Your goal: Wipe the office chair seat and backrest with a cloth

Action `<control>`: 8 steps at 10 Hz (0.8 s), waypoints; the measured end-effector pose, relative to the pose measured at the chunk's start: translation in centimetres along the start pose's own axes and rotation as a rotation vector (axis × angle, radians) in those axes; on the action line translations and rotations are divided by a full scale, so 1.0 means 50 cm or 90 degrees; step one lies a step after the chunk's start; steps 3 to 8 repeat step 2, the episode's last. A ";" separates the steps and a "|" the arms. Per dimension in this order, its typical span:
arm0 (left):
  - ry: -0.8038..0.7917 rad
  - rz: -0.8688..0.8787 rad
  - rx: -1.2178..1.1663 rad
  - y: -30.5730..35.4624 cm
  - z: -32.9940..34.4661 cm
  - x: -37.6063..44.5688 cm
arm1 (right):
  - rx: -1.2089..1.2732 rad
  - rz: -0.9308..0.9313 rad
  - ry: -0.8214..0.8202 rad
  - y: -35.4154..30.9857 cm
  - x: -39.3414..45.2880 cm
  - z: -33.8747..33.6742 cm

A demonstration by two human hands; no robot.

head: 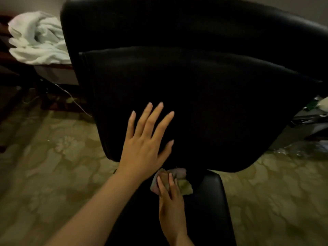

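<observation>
A: Where is the cloth [171, 181] now?

B: Bunched at the low edge of the chair [204, 107], where the dark padded panel meets the narrower part below it. The right hand [171, 205] presses it there, fingers [164, 185] laid over it and gripping it.

A: And the left hand [145, 139]?

B: Flat on the padding, fingers spread and holding nothing. It looks like a brace.

A: How will things handle?

B: The cloth seems light and limp, so best wadded under the palm. The chair surface looks smooth and may swivel, so I'd steady it by the panel's edge.
</observation>
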State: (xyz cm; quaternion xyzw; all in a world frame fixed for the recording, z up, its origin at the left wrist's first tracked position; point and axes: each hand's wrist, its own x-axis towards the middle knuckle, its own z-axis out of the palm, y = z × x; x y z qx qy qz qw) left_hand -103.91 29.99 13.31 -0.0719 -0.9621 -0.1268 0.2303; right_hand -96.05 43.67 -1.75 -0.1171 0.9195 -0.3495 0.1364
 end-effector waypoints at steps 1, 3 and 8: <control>-0.084 -0.007 -0.048 0.023 -0.020 -0.050 | -0.162 0.130 -0.201 -0.016 -0.004 -0.044; -0.162 -0.061 -0.075 0.044 -0.073 -0.054 | -0.136 0.188 -0.376 -0.035 0.007 -0.094; -0.162 -0.061 -0.075 0.044 -0.073 -0.054 | -0.136 0.188 -0.376 -0.035 0.007 -0.094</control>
